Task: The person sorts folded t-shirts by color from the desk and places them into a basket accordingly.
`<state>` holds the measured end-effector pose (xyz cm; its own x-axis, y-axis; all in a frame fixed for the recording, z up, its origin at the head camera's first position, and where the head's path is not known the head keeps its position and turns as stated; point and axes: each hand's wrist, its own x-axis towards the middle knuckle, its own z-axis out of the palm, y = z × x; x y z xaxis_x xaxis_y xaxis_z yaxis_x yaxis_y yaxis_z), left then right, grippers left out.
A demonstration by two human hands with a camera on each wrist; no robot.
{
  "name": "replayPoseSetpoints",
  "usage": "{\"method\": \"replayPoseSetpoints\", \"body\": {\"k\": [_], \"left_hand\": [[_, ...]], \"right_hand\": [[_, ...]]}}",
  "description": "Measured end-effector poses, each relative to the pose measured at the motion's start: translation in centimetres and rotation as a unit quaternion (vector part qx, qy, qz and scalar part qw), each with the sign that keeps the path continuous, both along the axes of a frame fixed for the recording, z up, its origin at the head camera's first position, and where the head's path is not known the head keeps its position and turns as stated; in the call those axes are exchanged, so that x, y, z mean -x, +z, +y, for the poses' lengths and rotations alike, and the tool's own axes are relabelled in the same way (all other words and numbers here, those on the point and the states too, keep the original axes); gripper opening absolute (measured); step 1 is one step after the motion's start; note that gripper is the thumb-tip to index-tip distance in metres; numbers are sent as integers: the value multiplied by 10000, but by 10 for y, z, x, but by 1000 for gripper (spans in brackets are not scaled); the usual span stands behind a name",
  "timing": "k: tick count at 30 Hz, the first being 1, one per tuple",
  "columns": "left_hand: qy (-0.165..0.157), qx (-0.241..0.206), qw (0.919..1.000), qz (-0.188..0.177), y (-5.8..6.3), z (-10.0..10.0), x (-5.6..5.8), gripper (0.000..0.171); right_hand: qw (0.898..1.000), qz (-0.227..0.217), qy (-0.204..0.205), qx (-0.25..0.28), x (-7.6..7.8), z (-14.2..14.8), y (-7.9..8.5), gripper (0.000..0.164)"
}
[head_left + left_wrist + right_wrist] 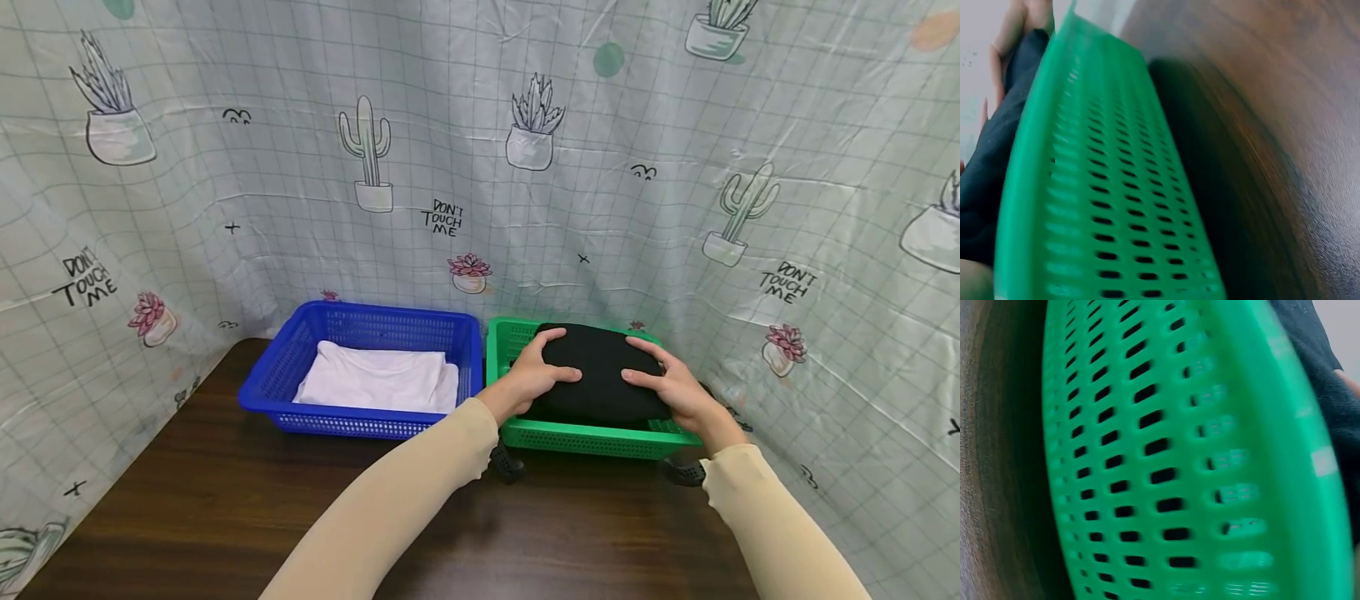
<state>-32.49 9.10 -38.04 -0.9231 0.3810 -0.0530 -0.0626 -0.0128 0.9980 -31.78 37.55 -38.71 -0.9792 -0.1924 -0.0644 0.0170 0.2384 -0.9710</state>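
Observation:
Both hands hold a folded black cloth (pixel 603 371) at the green basket (pixel 592 440), one hand at each side of it. My left hand (pixel 534 373) grips the cloth's left end, thumb on its upper face and fingers toward the far edge. On the right end, my right hand (pixel 675 385) holds it the same way. The cloth bulges above the basket's rim and covers most of the inside. In the left wrist view, the black cloth (pixel 988 156) shows behind the basket's slotted wall (pixel 1110 181). Likewise, dark cloth (pixel 1329 381) appears past the rim in the right wrist view.
A blue basket (pixel 367 423) stands left of the green one, with folded white cloth (pixel 378 379) in it. Both sit on a dark wooden table (pixel 570 533). A curtain (pixel 465 125) printed with potted plants hangs close behind and along the sides.

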Motion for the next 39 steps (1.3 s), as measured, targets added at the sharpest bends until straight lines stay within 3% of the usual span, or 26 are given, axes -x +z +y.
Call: {"method": "replayPoseSetpoints", "body": {"k": [5,10,22,39], "left_hand": [[44,146,9998,-97,-15,0,6,74],[147,234,9996,-111,-24,2,9,73],[349,922,9951,-83,-28,6,19,72],[162,1691,9853,-149,-39,8,30,72]], "right_hand": [[10000,-9,7,-52,10,-1,-21,78],[9998,-15,-82,-159,16,-3,-30,80],[9954,-156,26,-948,21,-9,-29,83],[9831,-356,385,-1753,26,-8,-35,76]]}}
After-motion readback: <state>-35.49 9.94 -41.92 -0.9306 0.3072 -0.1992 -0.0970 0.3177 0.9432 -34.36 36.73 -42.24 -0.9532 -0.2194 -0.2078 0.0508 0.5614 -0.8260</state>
